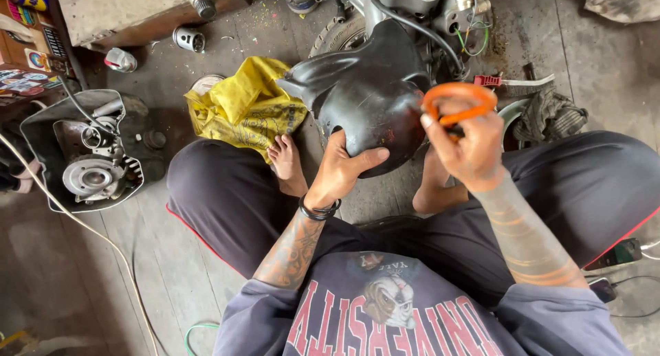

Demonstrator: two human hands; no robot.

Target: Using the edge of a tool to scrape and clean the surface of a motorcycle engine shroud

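Note:
I sit cross-legged on a grimy floor. My left hand [342,170] cups the lower edge of a black plastic scooter mudguard [364,91] and holds it up in front of me. My right hand [467,146] grips a tool with orange looped handles [459,102], likely scissors or snips, right against the mudguard's right side. The tool's working end is hidden behind my fingers and the black plastic. Just beyond the mudguard are the scooter's front wheel [337,33] and its exposed metal parts and wires [440,12].
A crumpled yellow plastic bag [244,108] lies by my left foot. An open engine casing [89,157] sits to the left, with a white cable [82,225] running past it. Rags [550,115] and a red-handled tool [491,81] lie right; phones with cables [612,260] by my right knee.

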